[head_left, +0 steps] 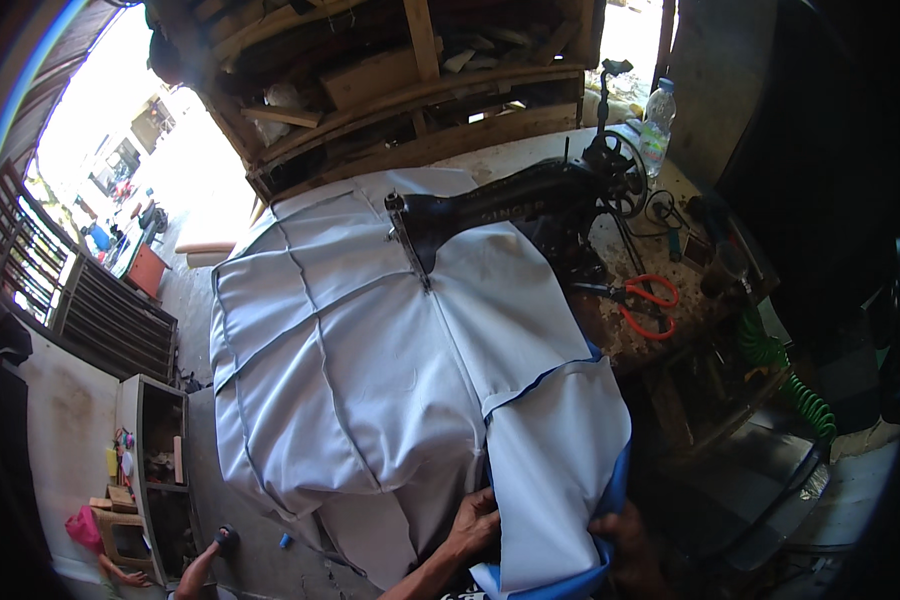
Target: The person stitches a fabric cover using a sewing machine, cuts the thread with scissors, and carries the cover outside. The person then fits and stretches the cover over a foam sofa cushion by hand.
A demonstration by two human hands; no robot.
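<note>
One of your hands, the left hand (477, 517), has its fingers closed on the near part of the seamed white-and-blue fabric (370, 340). Your right hand (627, 535) is at the fabric's blue-backed right edge; it is too dim to tell how far its fingers close. From your hands the fabric spreads forward, a long seam running up to the needle end of the black sewing machine (500, 205). Right of the fabric, orange-handled scissors (624, 291) lie on the worn tabletop (610, 335). Beyond the machine's handwheel (642, 182) stands a clear plastic bottle (656, 135). Farther back is a wooden rack (370, 85).
</note>
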